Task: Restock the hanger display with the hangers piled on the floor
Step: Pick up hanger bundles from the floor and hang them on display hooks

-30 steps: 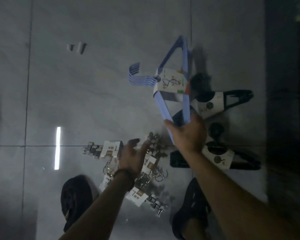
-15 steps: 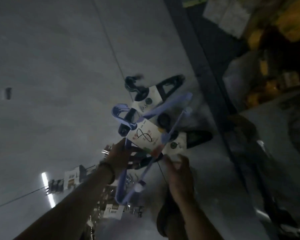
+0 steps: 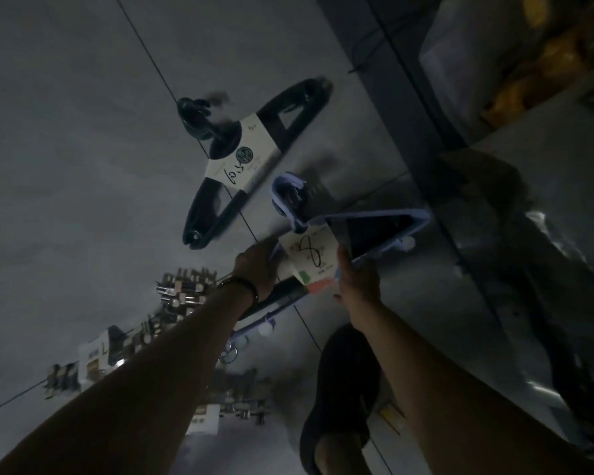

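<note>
Floor (image 3: 66,166): grey tiles, dark seams.
Shoe (image 3: 343,389): dark, lower middle, on floor.
Clip packs (image 3: 182,293): carded metal, scattered lower left.
Yellow packages (image 3: 559,60): top right, blurred.

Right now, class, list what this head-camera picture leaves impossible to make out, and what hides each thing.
Head view only:
Left hand grip: its fingers vanish behind the blue hangers' label.
Label print: blurred, too small.
Shelving contents at right: dark, smeared; no hanger display is recognisable.
Clip packs on the floor: partly covered by the left forearm.
</note>
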Demonstrator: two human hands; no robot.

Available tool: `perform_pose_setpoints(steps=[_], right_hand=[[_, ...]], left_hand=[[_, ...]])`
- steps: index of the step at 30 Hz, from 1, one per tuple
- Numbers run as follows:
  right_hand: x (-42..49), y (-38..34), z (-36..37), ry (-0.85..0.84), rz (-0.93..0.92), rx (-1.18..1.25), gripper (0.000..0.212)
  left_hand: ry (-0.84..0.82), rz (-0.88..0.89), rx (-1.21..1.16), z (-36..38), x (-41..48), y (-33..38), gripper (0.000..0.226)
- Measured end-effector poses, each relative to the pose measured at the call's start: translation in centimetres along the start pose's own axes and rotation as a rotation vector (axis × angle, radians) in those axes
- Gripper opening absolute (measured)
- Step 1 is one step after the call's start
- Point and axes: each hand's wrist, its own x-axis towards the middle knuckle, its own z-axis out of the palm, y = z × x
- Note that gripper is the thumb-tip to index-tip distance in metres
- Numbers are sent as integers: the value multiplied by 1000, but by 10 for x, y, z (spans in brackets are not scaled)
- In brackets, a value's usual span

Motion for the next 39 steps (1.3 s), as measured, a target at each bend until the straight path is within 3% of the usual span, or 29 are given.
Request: perform_pose_setpoints(steps=[1,5,7,10,12,14,17,21,23,24,27,29,31,33,36,39], right_hand=[[6,0,-2,-43,40,58,68],[11,5,0,-235,170,302,60],[4,8,3,-289,202,324,60],[-7,18,3,-313,238,267,71],[-14,24,4,-290,208,252,67],[-31,26,8,-312,178,340,62],[-65,25,10,-259,167,455,55],[-146,2,-3,-357,169,433,36],[-194,-17,-12,-361,104,335,24],[-222,-31,-17,-303,35,228,26],[-311,-73,-44,53,-295,-75,98],[-380,-118,-73,330,-612,-316,115],[-448,-166,-109,507,-908,-582,119],[-518,-213,-146,368,-1077,-766,124],[-631,-267,-194,51,-1073,-1013,134],[-749,-296,-235,-104,-994,-926,116]], left_hand=[[7,-10,-47,3,4,2,50],[-65,-221,-198,10,18,-8,71],[-187,-300,-258,8,17,-3,79],[-405,-386,-458,3,4,1,60],[-488,-462,-558,4,-11,-8,72],[-470,-459,-679,6,-33,-15,82],[-369,-395,-773,-2,-72,-18,78],[-310,-359,-783,-47,-141,-8,43],[-271,-333,-793,-80,-175,4,42],[-253,-292,-761,-100,-191,13,41],[-233,-115,-653,-174,-244,52,68],[-240,25,-540,-231,-287,90,72],[-294,119,-433,-288,-335,132,87],[-365,203,-334,-341,-384,176,99],[-366,427,-14,-402,-477,257,97],[-311,577,284,-449,-564,325,96]])
